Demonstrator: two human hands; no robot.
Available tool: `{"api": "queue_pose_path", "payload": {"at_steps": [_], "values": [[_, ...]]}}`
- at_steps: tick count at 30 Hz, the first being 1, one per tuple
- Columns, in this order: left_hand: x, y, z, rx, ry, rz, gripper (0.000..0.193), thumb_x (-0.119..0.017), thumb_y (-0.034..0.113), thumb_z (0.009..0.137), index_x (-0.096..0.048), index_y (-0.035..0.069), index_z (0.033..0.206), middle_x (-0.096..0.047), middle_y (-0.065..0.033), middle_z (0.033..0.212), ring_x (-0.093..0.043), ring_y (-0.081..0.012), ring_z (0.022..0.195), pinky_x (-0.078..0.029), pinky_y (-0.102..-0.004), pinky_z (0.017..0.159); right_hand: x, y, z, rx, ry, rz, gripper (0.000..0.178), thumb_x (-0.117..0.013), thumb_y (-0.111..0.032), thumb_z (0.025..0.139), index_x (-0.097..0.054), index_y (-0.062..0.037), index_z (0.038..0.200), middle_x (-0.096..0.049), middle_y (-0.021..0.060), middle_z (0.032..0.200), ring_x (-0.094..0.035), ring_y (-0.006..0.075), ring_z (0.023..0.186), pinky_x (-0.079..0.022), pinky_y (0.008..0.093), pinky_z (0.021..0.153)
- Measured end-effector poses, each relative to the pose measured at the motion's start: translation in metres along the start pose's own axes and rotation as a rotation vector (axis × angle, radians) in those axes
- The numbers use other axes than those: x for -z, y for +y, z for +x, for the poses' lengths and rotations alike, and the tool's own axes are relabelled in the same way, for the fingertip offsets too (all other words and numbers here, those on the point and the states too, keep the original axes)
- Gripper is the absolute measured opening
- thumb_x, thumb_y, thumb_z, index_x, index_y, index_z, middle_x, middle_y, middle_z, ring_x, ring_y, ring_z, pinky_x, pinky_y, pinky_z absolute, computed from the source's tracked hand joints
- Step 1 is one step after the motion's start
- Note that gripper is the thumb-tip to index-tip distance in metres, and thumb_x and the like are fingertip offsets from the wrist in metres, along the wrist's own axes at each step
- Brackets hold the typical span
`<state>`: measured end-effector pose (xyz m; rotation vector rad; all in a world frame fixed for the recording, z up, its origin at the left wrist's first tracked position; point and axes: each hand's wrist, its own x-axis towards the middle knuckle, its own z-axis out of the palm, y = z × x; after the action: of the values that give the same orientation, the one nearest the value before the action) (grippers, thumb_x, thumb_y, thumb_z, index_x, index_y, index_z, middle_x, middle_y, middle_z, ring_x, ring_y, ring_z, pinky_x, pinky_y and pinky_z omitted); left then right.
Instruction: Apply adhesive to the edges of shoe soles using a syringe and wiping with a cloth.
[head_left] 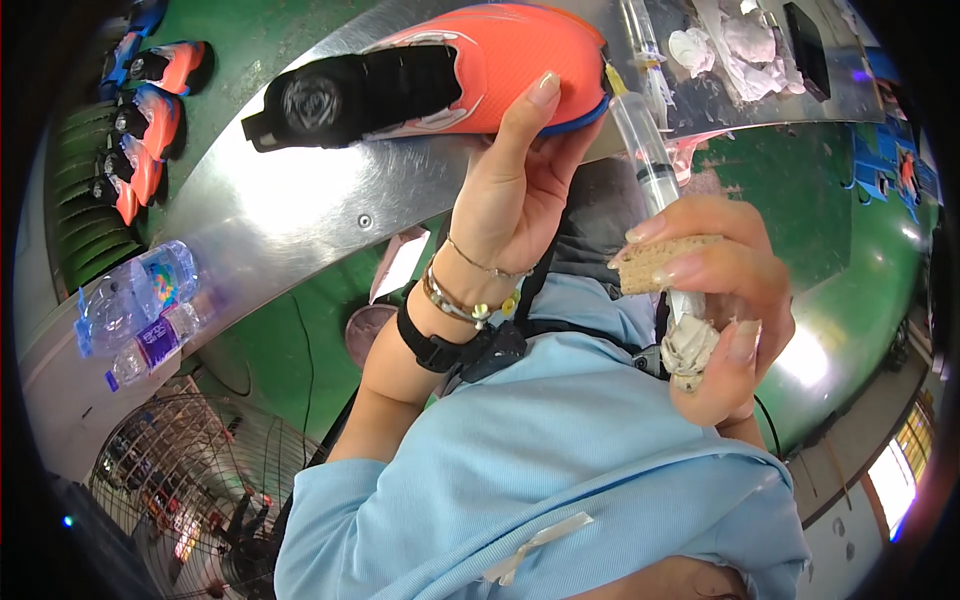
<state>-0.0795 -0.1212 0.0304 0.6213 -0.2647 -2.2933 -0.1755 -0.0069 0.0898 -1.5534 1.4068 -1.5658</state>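
Observation:
My left hand [520,165] grips an orange shoe [530,60] from below, thumb against its side. The shoe has a blue sole edge, and a black shoe last [350,95] fills its opening. In my right hand [735,275] is a clear syringe [645,145] with a yellow tip, pointing up at the shoe's toe. The tip is right beside the edge there; whether it touches, I cannot tell. My right fingers also pinch a beige sponge-like block [665,262] against the syringe. Whitish wrapping [690,350] covers the syringe's lower end, near my thumb.
Crumpled white tissue [745,45], a dark flat object [806,50] and another syringe [640,35] lie on the metal table [300,200]. Several orange shoes [150,120] stand on a rack at far left. Plastic bottles [150,290] lie at left, above a wire-caged fan [200,480].

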Motion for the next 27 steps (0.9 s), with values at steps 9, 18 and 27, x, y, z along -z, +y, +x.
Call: {"api": "queue_pose_path", "payload": {"at_steps": [9, 18, 27], "values": [[-0.016, 0.015, -0.008, 0.092, 0.091, 0.042, 0.029, -0.063, 0.019, 0.084, -0.054, 0.001, 0.105, -0.061, -0.0056, 0.103, -0.06, -0.0146, 0.095, -0.051, -0.0259, 0.087, 0.001, 0.0, -0.004, 0.04, -0.041, -0.029, 0.032, -0.033, -0.028, 0.088, -0.051, -0.003, 0.096, -0.053, 0.0227, 0.095, -0.056, 0.0248, 0.07, -0.049, 0.0334, 0.06], [-0.017, 0.019, -0.013, 0.128, 0.132, 0.066, 0.031, -0.063, 0.021, 0.083, -0.056, 0.0, 0.104, -0.061, -0.0058, 0.102, -0.061, -0.0143, 0.093, -0.051, -0.025, 0.086, -0.004, 0.011, -0.008, 0.175, 0.032, 0.023, 0.027, -0.046, -0.023, 0.085, -0.063, -0.0021, 0.088, -0.06, 0.0178, 0.084, -0.059, 0.0232, 0.06, -0.046, 0.028, 0.048], [-0.019, 0.027, -0.011, 0.154, 0.14, 0.068, 0.029, -0.064, 0.022, 0.082, -0.057, 0.003, 0.102, -0.062, -0.0037, 0.099, -0.061, -0.0132, 0.09, -0.052, -0.0246, 0.085, -0.002, 0.017, -0.012, 0.227, 0.028, 0.046, 0.032, -0.044, -0.029, 0.089, -0.062, -0.003, 0.09, -0.06, 0.0176, 0.084, -0.058, 0.0216, 0.057, -0.044, 0.028, 0.047]]}}
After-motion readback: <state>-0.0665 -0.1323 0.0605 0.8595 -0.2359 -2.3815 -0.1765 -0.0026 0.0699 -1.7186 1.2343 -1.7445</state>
